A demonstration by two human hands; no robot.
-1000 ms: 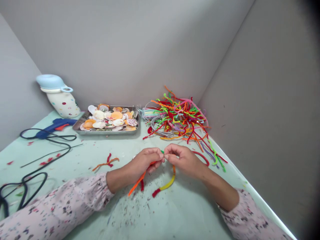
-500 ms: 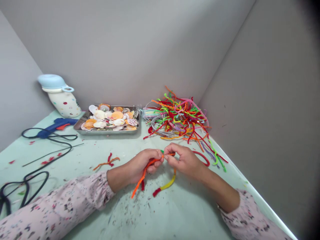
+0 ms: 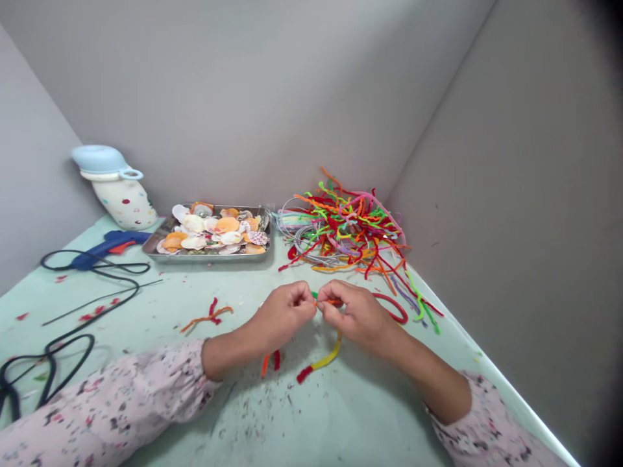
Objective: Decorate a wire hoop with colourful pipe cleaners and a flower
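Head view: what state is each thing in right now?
Left hand, curled shut on the orange strand.
Right hand, pinching the orange strand.
Orange strand, held between both hands.
Yellow strip, red-tipped, curving below the right hand.
Bottle, lid on.
Blue glue gun, lying down; whether hot, cannot tell.
Metal tray, filled with shells.
Strand pile, tangled.
Black cord, loosely looped.

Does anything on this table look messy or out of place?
Yes, a little untidy. Small red scraps lie scattered near the black cord, and dark specks dot the table between the person's sleeves, like litter or stains. The bottle appears to lean, though the lens may cause that.
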